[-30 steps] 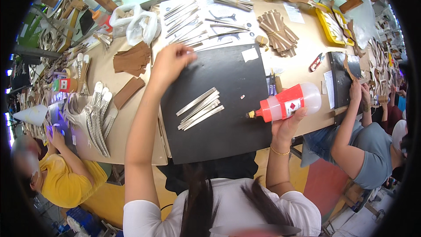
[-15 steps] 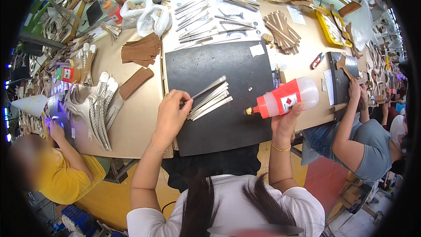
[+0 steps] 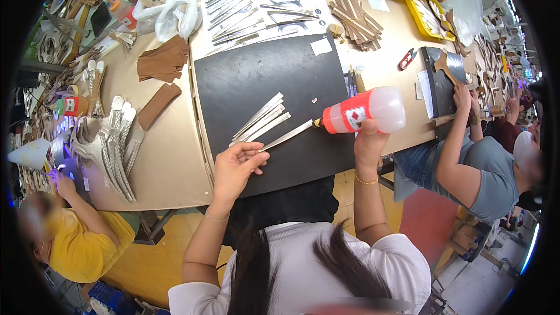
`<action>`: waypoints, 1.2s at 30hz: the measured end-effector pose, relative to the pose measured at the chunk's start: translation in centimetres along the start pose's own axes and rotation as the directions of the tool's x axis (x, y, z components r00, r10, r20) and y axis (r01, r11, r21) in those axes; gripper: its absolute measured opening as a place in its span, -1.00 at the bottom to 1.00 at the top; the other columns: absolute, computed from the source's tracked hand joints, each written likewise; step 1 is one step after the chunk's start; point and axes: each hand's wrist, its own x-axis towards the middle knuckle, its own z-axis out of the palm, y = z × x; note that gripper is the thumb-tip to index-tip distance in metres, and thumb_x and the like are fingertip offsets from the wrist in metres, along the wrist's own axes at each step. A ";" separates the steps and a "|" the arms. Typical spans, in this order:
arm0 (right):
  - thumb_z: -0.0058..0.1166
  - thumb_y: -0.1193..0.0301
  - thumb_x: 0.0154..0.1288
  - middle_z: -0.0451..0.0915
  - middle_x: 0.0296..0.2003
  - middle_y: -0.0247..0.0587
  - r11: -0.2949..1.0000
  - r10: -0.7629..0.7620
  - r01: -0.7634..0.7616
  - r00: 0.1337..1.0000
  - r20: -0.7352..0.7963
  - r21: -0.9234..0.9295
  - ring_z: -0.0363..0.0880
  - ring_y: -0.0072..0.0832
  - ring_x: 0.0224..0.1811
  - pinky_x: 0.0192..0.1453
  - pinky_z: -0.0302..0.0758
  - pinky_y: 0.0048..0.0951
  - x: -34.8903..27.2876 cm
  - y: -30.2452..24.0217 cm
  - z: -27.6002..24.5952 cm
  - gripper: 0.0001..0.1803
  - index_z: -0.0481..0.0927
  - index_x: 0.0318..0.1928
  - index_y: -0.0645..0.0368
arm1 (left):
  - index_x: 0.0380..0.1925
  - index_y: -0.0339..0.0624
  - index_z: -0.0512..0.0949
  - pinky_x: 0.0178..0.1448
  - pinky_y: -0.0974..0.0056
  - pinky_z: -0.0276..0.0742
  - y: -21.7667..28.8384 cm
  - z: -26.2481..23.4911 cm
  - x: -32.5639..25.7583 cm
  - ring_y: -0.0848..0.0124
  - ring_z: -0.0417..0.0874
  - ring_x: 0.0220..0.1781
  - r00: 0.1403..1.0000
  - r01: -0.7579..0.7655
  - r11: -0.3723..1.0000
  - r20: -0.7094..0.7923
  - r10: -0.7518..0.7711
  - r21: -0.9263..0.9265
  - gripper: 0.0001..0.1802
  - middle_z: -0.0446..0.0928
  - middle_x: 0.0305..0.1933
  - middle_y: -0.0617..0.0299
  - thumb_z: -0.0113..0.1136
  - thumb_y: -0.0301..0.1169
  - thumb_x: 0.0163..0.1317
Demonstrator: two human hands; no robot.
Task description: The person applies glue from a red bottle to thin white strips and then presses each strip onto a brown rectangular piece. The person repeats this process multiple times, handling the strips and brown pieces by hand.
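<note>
My left hand [image 3: 236, 169] pinches one end of a narrow pale strip [image 3: 290, 134] just above the black mat [image 3: 251, 73]. The strip's other end meets the nozzle of a squeeze bottle [image 3: 388, 111], whether touching or just under it I cannot tell. Gripped by my right hand [image 3: 369, 143], the bottle is tipped on its side, its red cap end and dark tip aimed left. It has a red label and a translucent body. Several similar pale strips [image 3: 262, 118] lie fanned on the mat beyond my left fingers.
Brown strap pieces [image 3: 163, 59] and braided white straps [image 3: 119, 146] lie on the left. Printed sheets with more strips [image 3: 233, 11] are behind the mat. Right of it are a bundle of tan strips [image 3: 357, 22], red snips [image 3: 407, 59] and a yellow tray [image 3: 429, 14]. Co-workers sit on both sides.
My left hand has taken a single strip away from the fanned ones and drawn it nearer to me. The bottle's nozzle now meets the strip's far end.
</note>
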 end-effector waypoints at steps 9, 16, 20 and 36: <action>0.58 0.31 0.01 0.58 -0.06 -0.26 0.993 0.028 -0.023 0.999 0.039 -0.113 0.56 -0.54 -0.06 0.06 0.53 -0.46 -0.5 0.0 0.4 -0.31 0.49 0.09 0.29 | -0.14 -0.45 0.60 -0.35 0.45 0.63 -0.2 0.1 -0.4 0.45 0.71 -0.34 0.998 0.045 0.999 -0.049 -0.046 -0.024 -0.78 0.68 -0.31 0.09 0.34 -0.56 0.25; 0.57 0.35 0.02 0.62 -0.12 -0.24 0.993 0.052 -0.042 0.995 0.089 -0.110 0.60 -0.53 -0.11 0.01 0.56 -0.45 -0.2 0.0 0.8 -0.39 0.54 0.03 0.31 | -0.13 -0.45 0.61 -0.33 0.44 0.64 -0.5 0.1 -0.4 0.45 0.71 -0.32 0.999 0.021 1.000 -0.046 -0.021 0.015 -0.78 0.68 -0.29 0.08 0.33 -0.56 0.25; 0.57 0.32 0.03 0.65 -0.17 -0.25 0.994 0.044 -0.031 0.991 0.124 -0.109 0.61 -0.54 -0.14 -0.03 0.56 -0.46 -0.4 0.0 1.8 -0.43 0.57 -0.03 0.33 | -0.12 -0.46 0.59 -0.27 0.43 0.66 -0.6 0.1 -0.6 0.42 0.72 -0.28 0.998 0.030 0.999 -0.050 -0.029 0.020 -0.78 0.68 -0.28 0.05 0.30 -0.60 0.25; 0.53 0.24 0.07 0.70 -0.20 -0.24 0.981 0.182 -0.193 0.947 0.266 0.014 0.65 -0.56 -0.17 -0.06 0.59 -0.46 -3.2 0.5 5.6 -0.48 0.64 -0.09 0.36 | -0.08 -0.40 0.56 -0.23 0.48 0.62 -1.1 0.6 -1.0 0.56 0.69 -0.28 0.993 -0.028 0.994 -0.108 0.039 0.101 -0.71 0.66 -0.27 0.20 0.36 -0.56 0.21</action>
